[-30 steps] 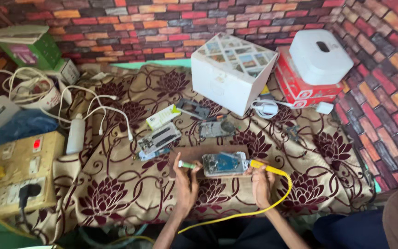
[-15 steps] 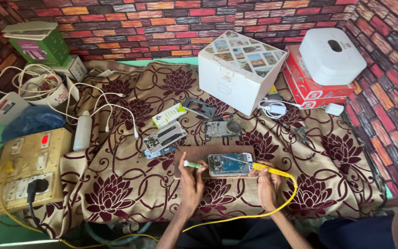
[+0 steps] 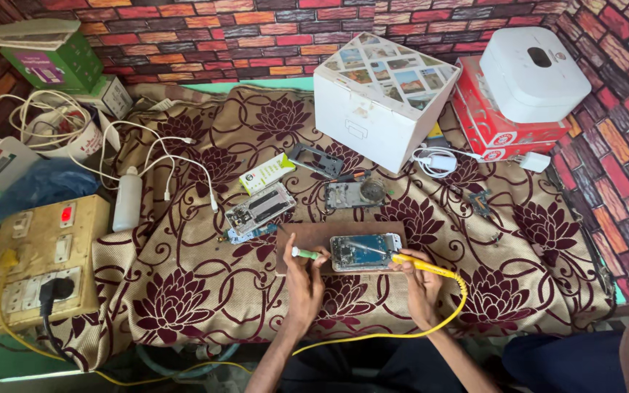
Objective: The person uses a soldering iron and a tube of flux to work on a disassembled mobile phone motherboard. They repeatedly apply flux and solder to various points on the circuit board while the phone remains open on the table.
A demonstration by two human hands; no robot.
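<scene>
Opened blue-boarded phone body (image 3: 362, 252) lies on our brown rectangular mat (image 3: 307, 234); we judge it light, rigid, fragile, best steadied by its edges. Our left hand (image 3: 304, 282) fingers pinch a green-tipped tool (image 3: 304, 253), our right hand (image 3: 420, 282) fingers grip the yellow-handled soldering iron (image 3: 415, 263)

A single head-worn camera looks steeply down and forward from above the person's lap, so both forearms enter from the bottom edge. It sits fairly high and wide, taking in the whole patterned cloth (image 3: 183, 306) and reaching the brick wall (image 3: 256, 29) at the top. The opened phone (image 3: 364, 252) lies just below the frame's middle.
</scene>
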